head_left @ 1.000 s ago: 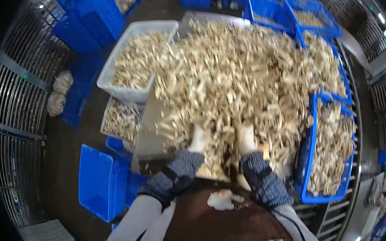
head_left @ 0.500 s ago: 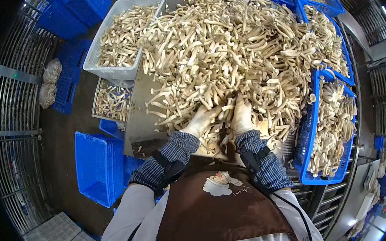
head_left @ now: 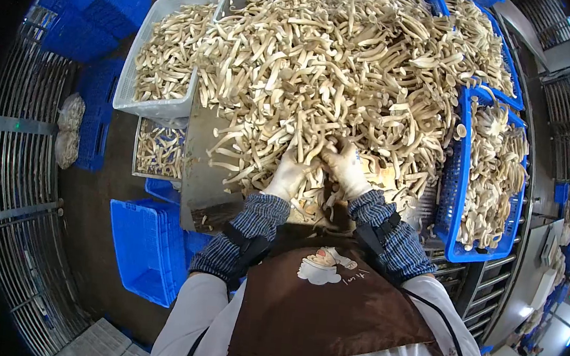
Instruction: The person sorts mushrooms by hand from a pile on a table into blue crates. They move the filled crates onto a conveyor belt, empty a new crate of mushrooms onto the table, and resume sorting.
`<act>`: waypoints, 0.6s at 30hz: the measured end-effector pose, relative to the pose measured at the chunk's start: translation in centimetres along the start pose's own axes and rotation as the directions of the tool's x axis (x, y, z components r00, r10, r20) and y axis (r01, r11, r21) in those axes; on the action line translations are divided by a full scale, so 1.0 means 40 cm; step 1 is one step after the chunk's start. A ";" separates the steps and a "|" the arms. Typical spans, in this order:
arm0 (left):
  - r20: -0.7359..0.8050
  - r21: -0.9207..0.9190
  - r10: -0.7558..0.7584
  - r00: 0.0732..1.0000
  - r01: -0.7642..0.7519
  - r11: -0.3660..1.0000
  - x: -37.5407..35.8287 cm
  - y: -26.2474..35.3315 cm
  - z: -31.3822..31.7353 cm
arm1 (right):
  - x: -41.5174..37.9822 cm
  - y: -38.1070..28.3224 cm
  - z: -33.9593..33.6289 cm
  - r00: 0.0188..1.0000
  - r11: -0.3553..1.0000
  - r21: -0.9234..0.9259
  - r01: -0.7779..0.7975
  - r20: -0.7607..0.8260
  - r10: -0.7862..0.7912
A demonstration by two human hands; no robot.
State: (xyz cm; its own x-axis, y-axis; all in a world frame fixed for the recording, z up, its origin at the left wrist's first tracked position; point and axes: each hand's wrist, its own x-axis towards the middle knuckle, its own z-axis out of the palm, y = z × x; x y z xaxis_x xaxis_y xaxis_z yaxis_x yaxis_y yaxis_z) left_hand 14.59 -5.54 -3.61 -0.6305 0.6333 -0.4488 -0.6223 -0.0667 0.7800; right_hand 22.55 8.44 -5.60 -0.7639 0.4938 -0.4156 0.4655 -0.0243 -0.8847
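Note:
A large heap of pale mushrooms (head_left: 348,75) covers the metal table (head_left: 208,164). Gloved in white, my left hand (head_left: 290,174) is at the near edge of the heap, its fingers closed round a mushroom. My right hand (head_left: 345,168), in a white glove with dark, stained fingertips, is just to the right; its fingers are bent together at the mushrooms, and what they hold is too small to make out. Under and beside my hands lies a light board (head_left: 383,176) with loose pieces on it.
A white basket (head_left: 122,82) of mushrooms stands at the left, above a metal tray (head_left: 136,155). Blue baskets (head_left: 458,193) of mushrooms line the right side. Blue crates (head_left: 139,253) sit at the lower left. Metal racks (head_left: 22,155) stand farther left.
My right hand has turned inward and moved left, toward my left hand. My left hand has shifted slightly and now has a mushroom between its fingers. The view has shifted a little.

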 end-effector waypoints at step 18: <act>0.193 0.362 -0.080 0.978 0.005 0.932 -0.022 0.149 -0.035 | 0.228 -0.250 -0.059 0.884 0.816 -0.414 0.403 -0.056 -0.465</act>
State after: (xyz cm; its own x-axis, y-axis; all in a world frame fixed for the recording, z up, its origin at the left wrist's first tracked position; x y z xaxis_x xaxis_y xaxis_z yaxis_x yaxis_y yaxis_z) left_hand 10.79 -7.57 0.83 -0.4771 0.7733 -0.4176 -0.4151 0.2205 0.8826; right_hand 11.98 15.26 -0.05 -0.8663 0.4964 0.0556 0.2575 0.5391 -0.8019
